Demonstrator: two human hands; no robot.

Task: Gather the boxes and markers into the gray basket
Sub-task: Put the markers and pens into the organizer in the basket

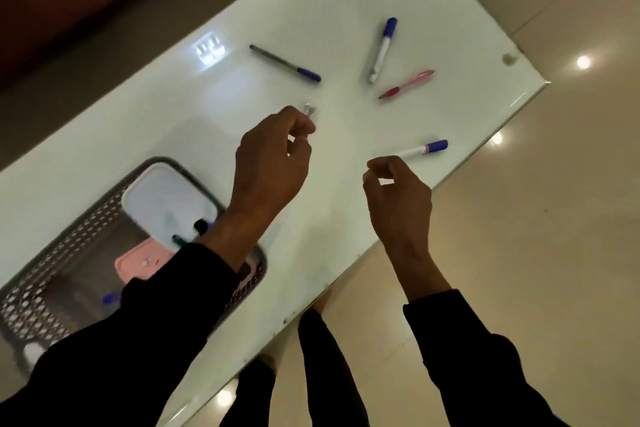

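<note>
Seen from the head camera, a glossy white table (346,10) is crossed diagonally by two dark-sleeved arms. The left hand (273,156) is held above the middle of the tabletop, its thumb and fingers pinched on a small pale object (309,112) whose nature cannot be made out. The right hand (398,198) is held near the table's near edge with fingers loosely curled and nothing gripped.

Four writing tools are spread on the far part of the table. A slim gray pen with a blue cap (285,63) is laid beyond the left hand. A white marker with a blue cap (382,49) is set further right, and a pink and red pen (407,84) is laid just beside its lower end. A second white marker with a blue cap (424,149) is placed just past the right hand's fingers.

The gray basket (52,288) is stationed at the table's left end, partly covered by the left sleeve. Inside it, a white box (162,201) and a pink box (138,265) are seen, with dark and green marker ends (188,236) resting by the white box and a blue-capped marker (111,298) lower down.
</note>
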